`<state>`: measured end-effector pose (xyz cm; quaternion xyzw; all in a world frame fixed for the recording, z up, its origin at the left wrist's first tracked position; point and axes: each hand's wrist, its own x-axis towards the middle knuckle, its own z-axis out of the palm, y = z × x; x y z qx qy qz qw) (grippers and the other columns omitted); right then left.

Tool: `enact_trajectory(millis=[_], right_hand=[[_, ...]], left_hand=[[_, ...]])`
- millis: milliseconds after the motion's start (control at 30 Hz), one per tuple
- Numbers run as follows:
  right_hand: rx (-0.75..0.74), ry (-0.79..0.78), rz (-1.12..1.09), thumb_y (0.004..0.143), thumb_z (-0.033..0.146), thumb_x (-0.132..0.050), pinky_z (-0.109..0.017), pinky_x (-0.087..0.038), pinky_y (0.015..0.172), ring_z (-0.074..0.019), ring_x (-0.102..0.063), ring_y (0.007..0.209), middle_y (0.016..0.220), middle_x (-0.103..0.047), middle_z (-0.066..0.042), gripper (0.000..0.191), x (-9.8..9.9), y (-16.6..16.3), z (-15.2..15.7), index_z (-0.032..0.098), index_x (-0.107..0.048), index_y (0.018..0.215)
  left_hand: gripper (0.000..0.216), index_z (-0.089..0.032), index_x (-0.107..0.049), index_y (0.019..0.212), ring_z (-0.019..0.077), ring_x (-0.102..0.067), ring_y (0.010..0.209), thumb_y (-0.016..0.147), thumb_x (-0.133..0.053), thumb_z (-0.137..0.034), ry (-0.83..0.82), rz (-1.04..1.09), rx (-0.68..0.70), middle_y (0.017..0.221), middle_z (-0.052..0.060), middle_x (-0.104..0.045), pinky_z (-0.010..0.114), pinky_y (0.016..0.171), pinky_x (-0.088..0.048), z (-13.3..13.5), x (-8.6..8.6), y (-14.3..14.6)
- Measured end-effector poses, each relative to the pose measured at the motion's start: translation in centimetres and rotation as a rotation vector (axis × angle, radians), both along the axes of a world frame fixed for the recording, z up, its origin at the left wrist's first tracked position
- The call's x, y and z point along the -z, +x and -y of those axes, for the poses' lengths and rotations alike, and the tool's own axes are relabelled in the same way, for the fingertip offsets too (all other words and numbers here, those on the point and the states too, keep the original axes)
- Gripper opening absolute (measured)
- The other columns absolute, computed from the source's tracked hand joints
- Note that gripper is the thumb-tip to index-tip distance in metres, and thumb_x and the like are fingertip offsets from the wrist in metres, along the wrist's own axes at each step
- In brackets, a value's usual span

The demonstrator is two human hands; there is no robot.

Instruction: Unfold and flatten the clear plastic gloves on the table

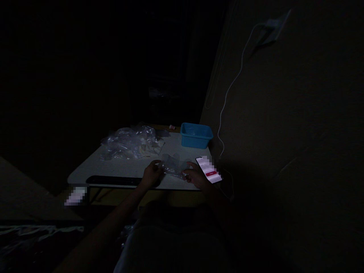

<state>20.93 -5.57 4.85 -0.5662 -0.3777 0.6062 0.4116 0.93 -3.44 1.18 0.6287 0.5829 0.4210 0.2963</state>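
The scene is very dark. My left hand (152,173) and my right hand (196,176) rest on the near edge of a small pale table (119,168). Both pinch the ends of a clear plastic bag (174,165) lying flat between them. What the bag contains is too dim to make out. A lit phone (208,169) lies just right of my right hand.
A heap of clear plastic bags (132,143) lies at the table's back left. A blue tub (196,135) stands at the back right. A white cable (231,85) runs down the wall on the right from a plug (271,28). A dark strip (113,180) lies along the front edge.
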Motion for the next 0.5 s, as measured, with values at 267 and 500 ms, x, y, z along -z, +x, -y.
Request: enact_trajectory(millis=[267,500], right_hand=[[0.005,0.043,0.169,0.067,0.012,-0.054,-0.017,-0.032,0.036,-0.0102,-0.054,0.039,0.059,-0.06,0.003,0.051,0.12,-0.35,0.37,0.014,-0.038,0.116],[-0.033,0.038,-0.104,0.068,0.013,-0.057,-0.018,-0.036,0.039,-0.01,-0.058,0.044,0.078,-0.064,0.0,0.052,0.05,-0.9,0.66,0.02,-0.037,0.115]], left_hand=[[0.035,-0.016,-0.052,0.098,0.0163,-0.061,0.059,0.068,-0.049,-0.033,-0.011,0.047,-0.109,0.059,0.0,-0.062,0.024,0.053,-0.044,0.57,-0.38,0.22],[0.034,-0.015,-0.052,0.098,0.0167,-0.061,0.06,0.068,-0.05,-0.032,0.001,0.061,-0.133,0.063,0.002,-0.063,0.025,0.053,-0.045,0.81,-0.19,0.49]])
